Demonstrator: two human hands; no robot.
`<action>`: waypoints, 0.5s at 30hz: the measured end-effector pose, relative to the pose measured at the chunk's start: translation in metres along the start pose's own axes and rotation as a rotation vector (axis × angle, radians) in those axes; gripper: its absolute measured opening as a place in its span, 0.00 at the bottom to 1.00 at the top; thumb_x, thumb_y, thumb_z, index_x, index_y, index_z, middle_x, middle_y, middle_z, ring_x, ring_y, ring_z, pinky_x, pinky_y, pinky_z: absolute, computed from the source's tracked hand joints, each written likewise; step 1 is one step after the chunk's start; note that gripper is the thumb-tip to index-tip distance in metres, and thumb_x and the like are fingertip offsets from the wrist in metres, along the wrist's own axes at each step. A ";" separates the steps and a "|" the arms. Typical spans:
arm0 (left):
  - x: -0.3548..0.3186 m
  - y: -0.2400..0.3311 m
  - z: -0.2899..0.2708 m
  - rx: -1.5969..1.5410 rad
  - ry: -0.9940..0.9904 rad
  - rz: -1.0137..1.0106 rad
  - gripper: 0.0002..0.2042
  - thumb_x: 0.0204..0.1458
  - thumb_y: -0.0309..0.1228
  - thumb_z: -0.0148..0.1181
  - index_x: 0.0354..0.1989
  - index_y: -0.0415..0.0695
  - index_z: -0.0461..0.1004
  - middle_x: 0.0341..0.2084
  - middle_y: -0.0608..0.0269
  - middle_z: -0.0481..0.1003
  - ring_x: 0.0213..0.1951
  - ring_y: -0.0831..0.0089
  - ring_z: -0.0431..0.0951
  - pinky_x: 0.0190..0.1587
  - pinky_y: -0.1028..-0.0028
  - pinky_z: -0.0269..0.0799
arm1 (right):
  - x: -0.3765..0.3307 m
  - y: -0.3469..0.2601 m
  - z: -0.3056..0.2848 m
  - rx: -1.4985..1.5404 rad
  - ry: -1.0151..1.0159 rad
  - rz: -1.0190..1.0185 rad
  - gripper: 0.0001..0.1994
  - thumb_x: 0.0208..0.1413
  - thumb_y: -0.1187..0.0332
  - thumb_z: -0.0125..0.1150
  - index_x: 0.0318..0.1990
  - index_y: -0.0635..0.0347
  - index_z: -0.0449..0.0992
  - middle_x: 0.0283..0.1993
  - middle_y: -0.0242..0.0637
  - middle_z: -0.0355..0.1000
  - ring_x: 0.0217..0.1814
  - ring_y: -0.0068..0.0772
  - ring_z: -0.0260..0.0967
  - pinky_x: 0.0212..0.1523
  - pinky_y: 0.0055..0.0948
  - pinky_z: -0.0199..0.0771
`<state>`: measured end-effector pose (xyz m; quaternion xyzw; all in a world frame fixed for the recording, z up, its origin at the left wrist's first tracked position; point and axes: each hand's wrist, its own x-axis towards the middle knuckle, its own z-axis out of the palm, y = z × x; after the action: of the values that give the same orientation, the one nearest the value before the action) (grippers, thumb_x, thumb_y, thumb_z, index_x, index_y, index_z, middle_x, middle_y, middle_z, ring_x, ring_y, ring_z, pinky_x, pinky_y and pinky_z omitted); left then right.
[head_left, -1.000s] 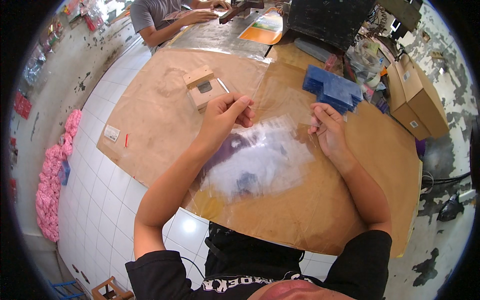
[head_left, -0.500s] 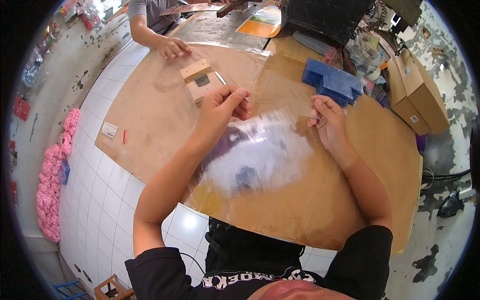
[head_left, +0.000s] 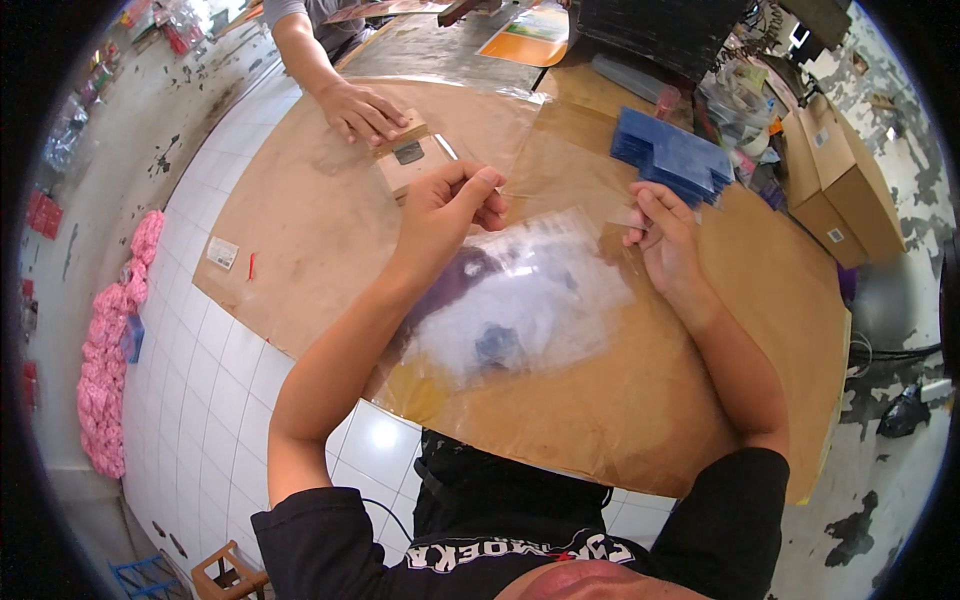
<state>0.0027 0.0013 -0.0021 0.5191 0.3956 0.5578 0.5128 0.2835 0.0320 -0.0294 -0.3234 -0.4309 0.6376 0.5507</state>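
A clear plastic bag (head_left: 530, 300) is stretched over the brown paper-covered table (head_left: 700, 400); something dark and blue shows through it. My left hand (head_left: 450, 205) pinches the bag's top left corner between thumb and fingers. My right hand (head_left: 665, 240) pinches the top right corner. Both hands hold the bag's upper edge taut, a little above the table.
Another person's hand (head_left: 360, 110) rests on a small cardboard box (head_left: 410, 160) at the far left of the table. A stack of blue flat pieces (head_left: 670, 155) lies beyond my right hand. Brown cartons (head_left: 835, 180) stand at the right. Pink material (head_left: 115, 360) lies on the tiled floor.
My hands have lifted and spread the bag's top edge slightly. The other person's hand has reached down onto the small cardboard box.
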 end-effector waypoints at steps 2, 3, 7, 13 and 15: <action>0.000 0.000 0.000 -0.010 -0.002 0.011 0.11 0.59 0.33 0.54 0.34 0.35 0.75 0.23 0.61 0.75 0.24 0.77 0.76 0.28 0.79 0.74 | 0.000 0.000 0.000 0.003 -0.010 -0.002 0.09 0.60 0.68 0.57 0.42 0.63 0.75 0.26 0.29 0.68 0.24 0.19 0.65 0.25 0.22 0.71; 0.000 0.000 0.001 -0.014 -0.003 0.016 0.11 0.59 0.33 0.55 0.34 0.35 0.75 0.23 0.61 0.75 0.24 0.77 0.76 0.28 0.79 0.74 | -0.001 0.000 0.000 0.005 -0.010 0.000 0.09 0.60 0.68 0.57 0.42 0.63 0.75 0.26 0.29 0.68 0.24 0.19 0.65 0.25 0.22 0.71; 0.000 -0.002 0.001 -0.025 0.015 0.021 0.11 0.59 0.32 0.55 0.34 0.35 0.75 0.23 0.60 0.75 0.24 0.77 0.76 0.28 0.79 0.74 | 0.000 0.001 -0.002 0.012 -0.023 -0.001 0.09 0.60 0.68 0.57 0.42 0.63 0.74 0.26 0.29 0.67 0.24 0.19 0.65 0.25 0.22 0.71; -0.002 0.003 -0.002 0.053 0.049 0.011 0.10 0.58 0.32 0.54 0.33 0.37 0.74 0.24 0.62 0.75 0.24 0.77 0.75 0.29 0.77 0.73 | -0.001 0.001 0.003 -0.026 -0.020 -0.008 0.09 0.60 0.67 0.57 0.41 0.62 0.74 0.27 0.29 0.67 0.24 0.19 0.64 0.25 0.22 0.70; -0.002 0.002 -0.002 0.070 0.055 0.020 0.09 0.58 0.31 0.54 0.32 0.37 0.74 0.24 0.61 0.75 0.24 0.76 0.75 0.29 0.77 0.73 | -0.002 0.001 0.003 -0.021 -0.032 -0.011 0.08 0.60 0.67 0.57 0.41 0.62 0.74 0.27 0.29 0.67 0.24 0.19 0.64 0.25 0.22 0.69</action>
<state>0.0002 -0.0006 -0.0011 0.5251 0.4238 0.5627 0.4775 0.2812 0.0299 -0.0292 -0.3167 -0.4482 0.6351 0.5436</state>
